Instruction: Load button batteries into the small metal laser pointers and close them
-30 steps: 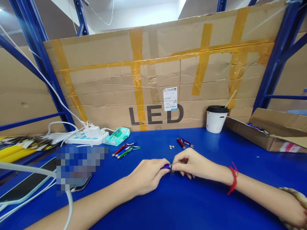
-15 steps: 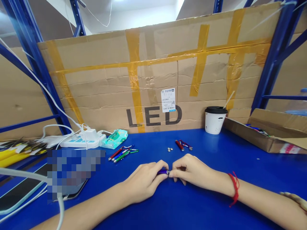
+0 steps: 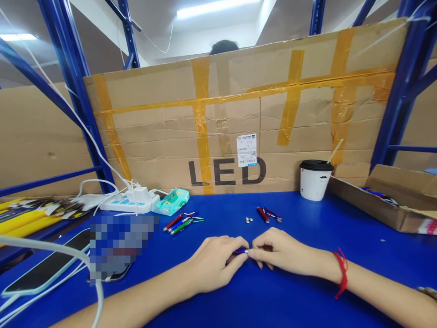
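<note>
Head view, and here's the left hand (image 3: 218, 265), thumb and fingers pinching a slim purple tube (image 3: 240, 251) just above the blue table (image 3: 273, 298)! The right hand (image 3: 286, 252) meets it, fingertips pressed together on the tube's silver end, a red string (image 3: 342, 272) round that wrist. Just beyond sit small silver discs (image 3: 247, 221) beside a red tube (image 3: 262, 214); three more tubes (image 3: 177, 224) lie to the left.

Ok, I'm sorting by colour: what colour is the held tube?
The tube is purple; head view.
</note>
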Demonstrator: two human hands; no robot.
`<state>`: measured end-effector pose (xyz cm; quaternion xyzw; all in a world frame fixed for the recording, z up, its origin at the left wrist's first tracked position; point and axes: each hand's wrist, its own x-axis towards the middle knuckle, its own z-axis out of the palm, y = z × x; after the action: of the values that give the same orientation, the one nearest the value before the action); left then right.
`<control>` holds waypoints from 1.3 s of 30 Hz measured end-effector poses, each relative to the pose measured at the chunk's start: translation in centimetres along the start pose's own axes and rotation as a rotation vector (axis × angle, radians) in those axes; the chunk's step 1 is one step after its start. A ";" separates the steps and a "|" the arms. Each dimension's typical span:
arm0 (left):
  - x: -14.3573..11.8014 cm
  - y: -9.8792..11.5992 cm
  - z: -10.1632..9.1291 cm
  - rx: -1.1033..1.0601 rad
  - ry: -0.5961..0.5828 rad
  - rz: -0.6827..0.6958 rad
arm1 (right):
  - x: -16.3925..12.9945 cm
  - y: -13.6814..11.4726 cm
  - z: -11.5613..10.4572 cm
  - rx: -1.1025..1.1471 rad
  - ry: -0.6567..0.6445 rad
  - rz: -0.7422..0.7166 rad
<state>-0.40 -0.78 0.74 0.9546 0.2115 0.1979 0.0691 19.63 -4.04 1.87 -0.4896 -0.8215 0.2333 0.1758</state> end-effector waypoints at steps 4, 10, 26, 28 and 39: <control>0.0 0.0 0.0 -0.022 0.030 -0.053 | 0.1 0.1 0.0 -0.021 -0.014 -0.006; 0.1 0.4 0.0 -0.045 0.033 -0.104 | 0.2 0.0 -0.2 -0.029 -0.032 -0.003; 0.3 1.2 -0.5 0.091 0.014 -0.280 | 0.0 -0.9 -0.3 -0.090 -0.019 -0.020; 0.3 1.2 -0.4 0.092 0.015 -0.290 | 0.0 -0.9 -0.2 -0.100 -0.003 -0.036; 0.2 1.3 -0.4 0.111 0.015 -0.314 | 0.5 -0.2 0.1 0.311 0.036 0.155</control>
<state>0.11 -1.86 1.43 0.9106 0.3694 0.1798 0.0446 19.20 -3.74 1.98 -0.5224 -0.7320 0.3618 0.2456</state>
